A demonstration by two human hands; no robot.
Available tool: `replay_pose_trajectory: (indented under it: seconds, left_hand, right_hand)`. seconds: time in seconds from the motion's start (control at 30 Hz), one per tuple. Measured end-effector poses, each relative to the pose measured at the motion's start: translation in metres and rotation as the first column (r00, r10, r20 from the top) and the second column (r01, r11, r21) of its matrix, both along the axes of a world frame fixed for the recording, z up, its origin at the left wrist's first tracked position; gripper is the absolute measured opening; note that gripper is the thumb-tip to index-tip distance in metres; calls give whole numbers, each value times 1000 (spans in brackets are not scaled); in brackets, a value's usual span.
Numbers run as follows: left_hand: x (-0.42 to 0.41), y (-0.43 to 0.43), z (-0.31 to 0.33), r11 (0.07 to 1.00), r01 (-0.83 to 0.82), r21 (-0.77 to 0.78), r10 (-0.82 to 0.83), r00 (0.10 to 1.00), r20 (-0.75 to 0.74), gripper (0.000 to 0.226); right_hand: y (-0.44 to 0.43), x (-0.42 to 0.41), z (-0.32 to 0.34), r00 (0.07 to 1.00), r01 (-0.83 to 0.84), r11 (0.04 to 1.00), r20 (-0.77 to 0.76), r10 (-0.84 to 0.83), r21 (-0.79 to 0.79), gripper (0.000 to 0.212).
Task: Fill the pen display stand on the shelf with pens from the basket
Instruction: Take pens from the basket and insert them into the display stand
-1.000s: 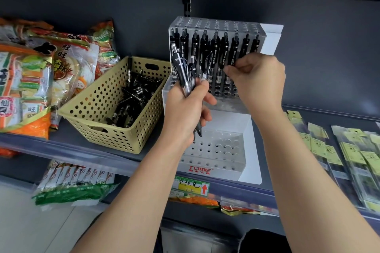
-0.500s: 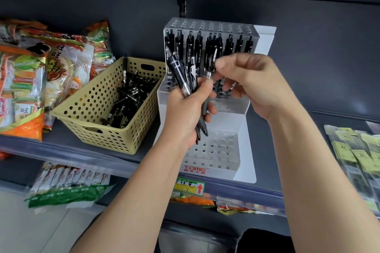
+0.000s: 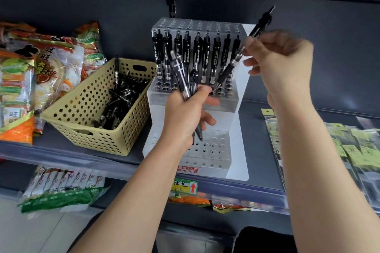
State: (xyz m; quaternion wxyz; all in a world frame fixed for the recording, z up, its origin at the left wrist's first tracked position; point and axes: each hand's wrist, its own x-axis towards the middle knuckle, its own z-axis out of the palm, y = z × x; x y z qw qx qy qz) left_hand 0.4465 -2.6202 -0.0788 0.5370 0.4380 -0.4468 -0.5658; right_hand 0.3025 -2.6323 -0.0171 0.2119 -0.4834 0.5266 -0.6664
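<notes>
Many pens (image 3: 115, 104) in basket (image 3: 86, 135), row (image 3: 197, 55) in stand (image 3: 242, 129), left hand (image 3: 185, 113) gripping bundle (image 3: 183, 76), right hand (image 3: 283, 61) pinching pen (image 3: 257, 28)

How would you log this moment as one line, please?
left hand: grips pen bundle | right hand: pinches single pen, tilted | stand: upper tier partly filled, visible lower holes empty | basket: holds pens

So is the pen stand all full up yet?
Not yet. The pen display stand has black pens standing along its upper tier, but the lower tier's holes show empty.
</notes>
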Motion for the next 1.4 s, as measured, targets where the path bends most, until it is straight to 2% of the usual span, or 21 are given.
replay_pose_trajectory:
  seconds: [0.1, 0.17, 0.33, 0.5, 0.6, 0.77, 1.03, 1.23, 1.4]
  left_hand:
    - [0, -2, -3, 1000, -13, 9, 12, 998, 60, 18]
    - [0, -3, -4, 1000, -14, 14, 13, 997, 72, 20]
    - [2, -3, -2, 1000, -10, 25, 9, 998, 66, 22]
    - [2, -1, -1, 1000, 6, -3, -6, 998, 55, 12]
    - [4, -1, 0, 1000, 0, -17, 1, 999, 48, 17]
    - [7, -4, -1, 999, -41, -9, 41, 998, 38, 13]
    - [4, 0, 2, 998, -45, -54, 47, 998, 36, 16]
    - [4, 0, 3, 995, -42, -90, 45, 999, 27, 14]
    - [6, -1, 4, 994, -55, -99, 55, 998, 1, 16]
  right_hand:
    - [-6, 0, -5, 980, 157, 986, -115, -162, -51, 13]
    - [-8, 2, -10, 960, 201, 977, -186, -211, -68, 12]
    - [-9, 11, -14, 928, 221, 969, -281, -245, -114, 10]
    - [-9, 18, -16, 877, 225, 968, -410, -251, -111, 14]
    - [-8, 19, -14, 869, 219, 969, -429, -245, -110, 15]
    - [-8, 17, -4, 867, 275, 937, -366, -338, -215, 15]
    - [-14, 23, -18, 856, 248, 960, -435, -280, -129, 16]
    - [-16, 22, -26, 827, 260, 965, -524, -202, 39, 15]
    - [-16, 22, -26, 792, 275, 959, -582, -185, 69, 18]
